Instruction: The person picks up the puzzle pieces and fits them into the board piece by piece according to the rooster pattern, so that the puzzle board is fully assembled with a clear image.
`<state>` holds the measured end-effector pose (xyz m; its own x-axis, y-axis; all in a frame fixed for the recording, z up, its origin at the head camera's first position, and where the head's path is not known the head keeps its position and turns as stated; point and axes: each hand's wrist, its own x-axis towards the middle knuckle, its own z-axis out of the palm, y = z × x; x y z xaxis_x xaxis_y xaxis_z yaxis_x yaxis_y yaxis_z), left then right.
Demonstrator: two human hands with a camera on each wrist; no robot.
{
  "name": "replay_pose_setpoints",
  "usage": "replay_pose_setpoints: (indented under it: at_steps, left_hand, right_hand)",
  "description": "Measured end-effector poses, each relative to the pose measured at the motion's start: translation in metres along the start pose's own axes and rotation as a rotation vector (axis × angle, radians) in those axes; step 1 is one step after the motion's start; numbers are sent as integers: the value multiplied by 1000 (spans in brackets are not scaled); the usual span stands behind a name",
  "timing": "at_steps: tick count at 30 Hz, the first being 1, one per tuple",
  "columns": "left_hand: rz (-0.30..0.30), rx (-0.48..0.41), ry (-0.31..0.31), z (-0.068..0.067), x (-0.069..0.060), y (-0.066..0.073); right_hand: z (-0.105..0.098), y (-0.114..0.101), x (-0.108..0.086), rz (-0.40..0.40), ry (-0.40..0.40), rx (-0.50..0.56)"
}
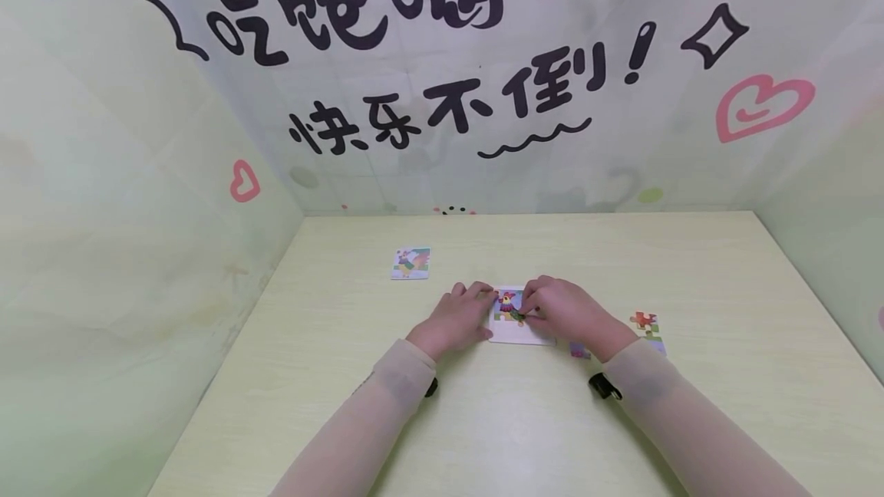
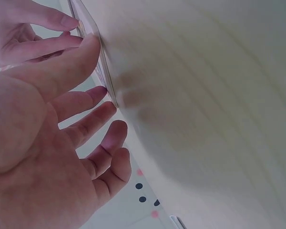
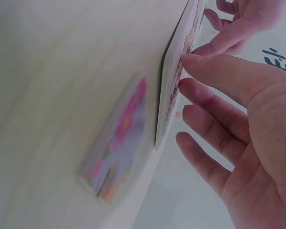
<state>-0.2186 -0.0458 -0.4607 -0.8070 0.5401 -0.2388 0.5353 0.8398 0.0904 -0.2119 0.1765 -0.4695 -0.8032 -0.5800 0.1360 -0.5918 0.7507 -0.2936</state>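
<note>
In the head view, a pale worktop [image 1: 511,420] carries a white-bordered puzzle board [image 1: 521,335], which lies flat a little right of the middle, nearer the worktop's far edge than its near one. Part of a rooster picture fills the board's upper left. The left hand [image 1: 454,320] touches the board's left side with thumb and fingertips spread; its grip is relaxed, not clenched. The right hand [image 1: 565,314] has its grip closed on a small dark green puzzle piece [image 1: 516,315], pinched between thumb and fingertips over the picture. Towards the worktop's right edge lie loose pieces [image 1: 656,343], and a purple piece [image 1: 578,351] sits just beside the right wrist. A picture card [image 1: 410,264] lies towards the far left corner. Behind the far edge hangs a wall sheet [image 1: 387,182] with black lettering.

In the left wrist view, the thumb, index and middle fingertips meet the board's edge, while the other two fingers bend, clear of it.

In the right wrist view, the thumb and index finger are at the board's face, the other fingers apart from it; the purple piece, blurred, lies flat near the board.
</note>
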Motion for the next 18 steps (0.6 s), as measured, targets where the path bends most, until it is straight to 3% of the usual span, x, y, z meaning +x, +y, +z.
replay_pose_setpoints:
  at_steps: [18]
  left_hand:
    - [0,-14,0,-2,-1,1]
  right_hand:
    - [-3,11,-15,34,11,52]
